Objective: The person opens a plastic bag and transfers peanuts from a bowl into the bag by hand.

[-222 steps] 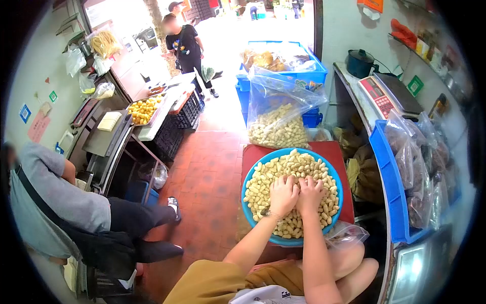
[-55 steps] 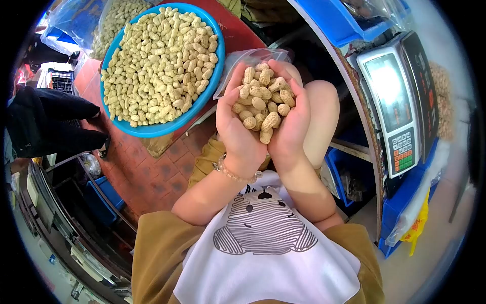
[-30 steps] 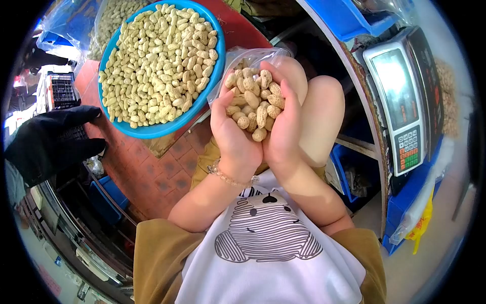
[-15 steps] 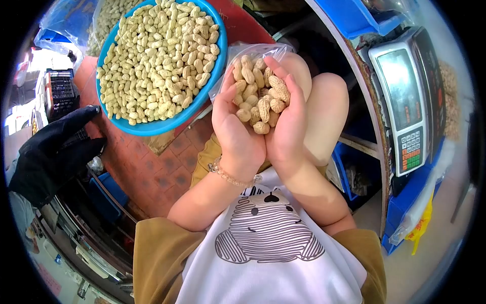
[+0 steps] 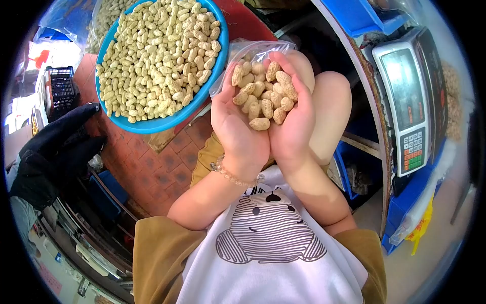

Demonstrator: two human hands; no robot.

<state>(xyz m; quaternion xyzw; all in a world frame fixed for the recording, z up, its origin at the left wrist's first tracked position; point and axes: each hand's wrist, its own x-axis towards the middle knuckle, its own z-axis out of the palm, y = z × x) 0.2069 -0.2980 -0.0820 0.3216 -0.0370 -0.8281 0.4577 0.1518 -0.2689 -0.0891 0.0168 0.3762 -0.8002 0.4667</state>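
Cupped together above my lap, my left hand (image 5: 238, 126) and my right hand (image 5: 293, 124) hold a heap of unshelled peanuts (image 5: 266, 91) between them. The palms face up and touch along their inner edges. A beaded bracelet (image 5: 233, 177) circles my left wrist. Up and to the left of my hands, a round blue basin (image 5: 223, 45) full of peanuts rests on a red surface (image 5: 248, 23). Just behind my fingers lies a clear plastic bag (image 5: 253, 48), partly hidden by them.
A digital scale (image 5: 405, 101) stands on the counter at the right, beside blue trays (image 5: 359, 17). Another person's dark-clothed legs (image 5: 55, 152) are at the left. A bag of peanuts (image 5: 109, 20) is behind the basin, and a black crate (image 5: 61, 88) is further left.
Earlier my hands were on the peanuts in the basin; now they hold a heap above my lap. In the last second the peanuts have shifted within my palms, and my fingers have spread slightly.
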